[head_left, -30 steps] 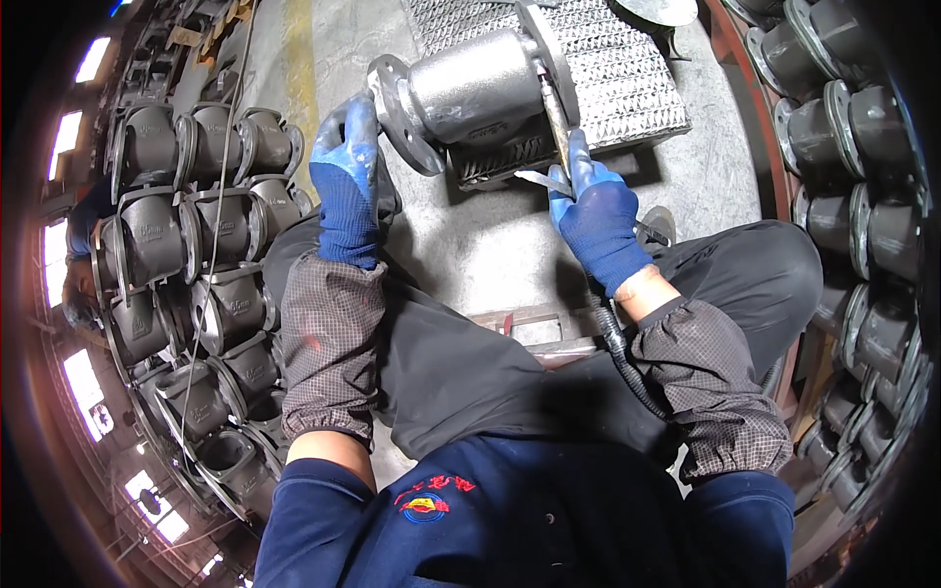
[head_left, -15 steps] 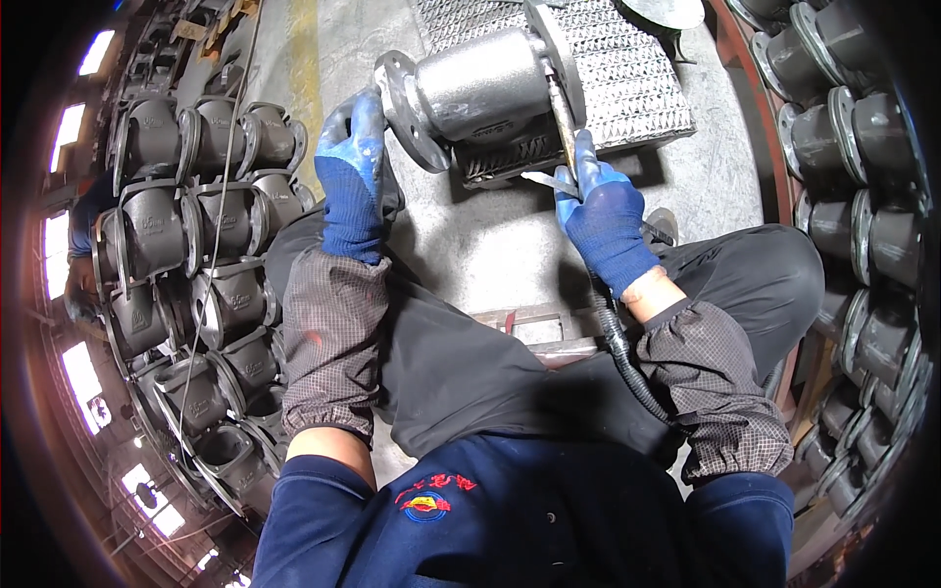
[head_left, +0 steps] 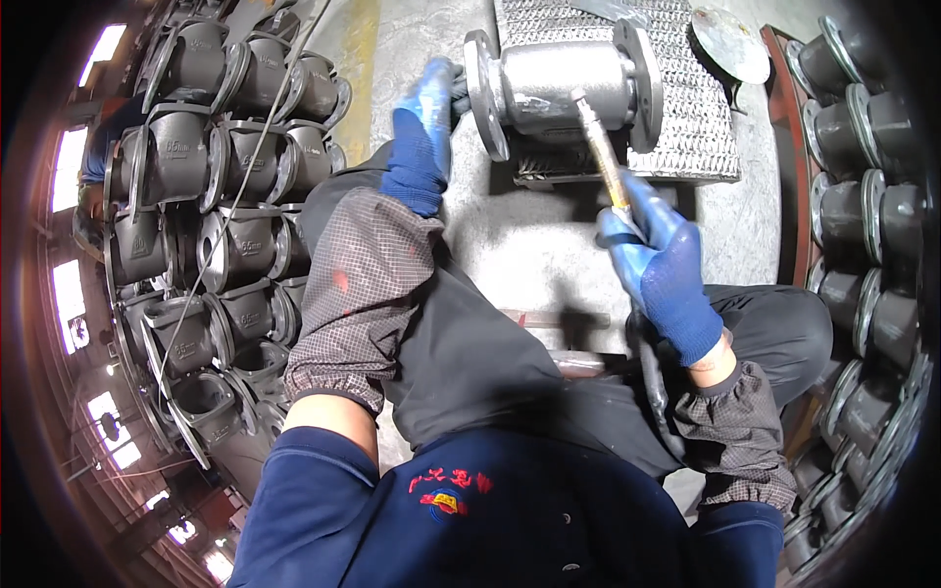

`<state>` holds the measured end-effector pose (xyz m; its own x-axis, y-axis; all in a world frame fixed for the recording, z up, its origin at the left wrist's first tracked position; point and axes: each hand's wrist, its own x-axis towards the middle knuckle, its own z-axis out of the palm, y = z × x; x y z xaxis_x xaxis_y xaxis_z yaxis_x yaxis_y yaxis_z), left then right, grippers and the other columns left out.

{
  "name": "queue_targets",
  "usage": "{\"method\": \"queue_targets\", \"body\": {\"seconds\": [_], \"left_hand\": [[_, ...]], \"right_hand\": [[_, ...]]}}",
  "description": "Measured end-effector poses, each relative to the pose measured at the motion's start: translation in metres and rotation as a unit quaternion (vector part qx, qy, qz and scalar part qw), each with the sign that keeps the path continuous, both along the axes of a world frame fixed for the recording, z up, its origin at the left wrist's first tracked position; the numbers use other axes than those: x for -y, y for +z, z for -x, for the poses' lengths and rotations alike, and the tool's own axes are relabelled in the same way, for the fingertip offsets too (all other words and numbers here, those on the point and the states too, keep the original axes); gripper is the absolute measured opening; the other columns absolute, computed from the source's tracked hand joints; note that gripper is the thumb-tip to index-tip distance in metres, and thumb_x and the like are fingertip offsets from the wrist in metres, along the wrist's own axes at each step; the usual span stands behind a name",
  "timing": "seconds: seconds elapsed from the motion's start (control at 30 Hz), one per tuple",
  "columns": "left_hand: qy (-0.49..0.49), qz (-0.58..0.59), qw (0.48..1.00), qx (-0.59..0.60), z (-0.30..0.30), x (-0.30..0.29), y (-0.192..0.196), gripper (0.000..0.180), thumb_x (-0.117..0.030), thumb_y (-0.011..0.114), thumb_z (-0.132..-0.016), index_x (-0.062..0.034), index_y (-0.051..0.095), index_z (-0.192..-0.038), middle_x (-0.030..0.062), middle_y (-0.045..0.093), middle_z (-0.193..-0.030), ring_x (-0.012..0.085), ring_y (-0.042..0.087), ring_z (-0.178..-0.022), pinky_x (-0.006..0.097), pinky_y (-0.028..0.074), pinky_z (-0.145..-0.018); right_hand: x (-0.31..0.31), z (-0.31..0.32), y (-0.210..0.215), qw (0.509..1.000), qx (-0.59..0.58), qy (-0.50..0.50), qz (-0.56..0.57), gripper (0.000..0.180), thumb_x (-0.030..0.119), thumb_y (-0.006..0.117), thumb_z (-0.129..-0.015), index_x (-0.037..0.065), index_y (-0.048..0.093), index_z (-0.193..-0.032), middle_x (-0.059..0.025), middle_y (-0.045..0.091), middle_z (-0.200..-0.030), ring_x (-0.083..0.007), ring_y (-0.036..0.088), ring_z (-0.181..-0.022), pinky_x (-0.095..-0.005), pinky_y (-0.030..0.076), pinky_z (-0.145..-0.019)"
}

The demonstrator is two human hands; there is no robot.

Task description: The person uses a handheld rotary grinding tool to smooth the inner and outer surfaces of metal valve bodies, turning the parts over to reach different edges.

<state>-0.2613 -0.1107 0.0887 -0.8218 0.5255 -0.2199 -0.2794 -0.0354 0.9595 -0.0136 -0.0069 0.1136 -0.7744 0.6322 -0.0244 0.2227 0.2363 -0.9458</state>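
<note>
A grey cast-metal valve body (head_left: 559, 83) with a round flange at each end lies on its side over a patterned metal block (head_left: 701, 127). My left hand (head_left: 423, 122), in a blue coated glove, is closed at its left flange, the fingertips partly hidden. My right hand (head_left: 659, 250), gloved alike, is wrapped round a slim air grinder (head_left: 602, 152) with a hose (head_left: 649, 377) running down from it. The grinder's tip overlaps the lower front of the body; whether it touches cannot be told.
Stacked flanged castings (head_left: 176, 152) stand close on my left, and more castings (head_left: 887, 216) fill a red-framed rack on the right. A round metal disc (head_left: 730, 46) sits beyond the block. A thin cable (head_left: 250, 167) hangs across the left stack.
The valve body has turned from tilted to nearly level. The grinder has come away from the right flange to the body's front, and my right hand has moved nearer to me.
</note>
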Motion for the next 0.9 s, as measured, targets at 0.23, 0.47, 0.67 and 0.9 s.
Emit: {"method": "queue_targets", "body": {"seconds": [0.23,0.47,0.67,0.9], "left_hand": [[0.001,-0.017,0.992,0.122,-0.008,-0.008,-0.003,0.055,-0.05,0.039,-0.092,-0.0027,0.051,-0.118,0.0148,0.058,-0.108,0.0234,0.058,-0.096,0.035,0.048,-0.086],[0.003,0.006,0.992,0.127,-0.025,-0.037,0.009,0.059,-0.05,0.042,-0.092,-0.0035,0.044,-0.129,0.0139,0.055,-0.116,0.0237,0.055,-0.105,0.036,0.045,-0.093],[0.01,-0.002,0.99,0.138,0.003,-0.035,-0.015,0.053,-0.052,0.027,-0.094,-0.0069,0.055,-0.1,0.0076,0.059,-0.077,0.0182,0.056,-0.065,0.032,0.05,-0.061],[-0.029,0.02,0.984,0.175,-0.001,-0.045,-0.026,0.047,-0.038,0.029,-0.098,-0.0046,0.042,-0.129,0.0132,0.056,-0.114,0.0231,0.055,-0.1,0.034,0.047,-0.088]], "right_hand": [[0.022,0.036,0.007,0.948,0.091,0.094,0.289,0.038,0.012,0.056,-0.086,-0.002,0.052,-0.121,-0.0048,0.062,-0.073,-0.0056,0.058,-0.058,-0.0198,0.044,-0.048],[0.024,0.063,-0.013,0.95,0.067,0.029,0.303,0.032,0.012,0.058,-0.084,-0.001,0.057,-0.114,-0.0037,0.059,-0.064,-0.0064,0.051,-0.05,-0.0219,0.042,-0.046],[-0.056,0.053,0.059,0.993,-0.073,-0.04,0.078,0.036,0.026,0.062,-0.085,-0.003,0.056,-0.105,-0.007,0.067,-0.075,-0.0097,0.057,-0.056,-0.0227,0.049,-0.055],[-0.132,0.053,-0.056,0.982,-0.001,-0.161,0.098,0.032,0.023,0.056,-0.086,-0.002,0.059,-0.105,-0.0076,0.065,-0.082,-0.0123,0.058,-0.06,-0.0241,0.048,-0.052]]}}
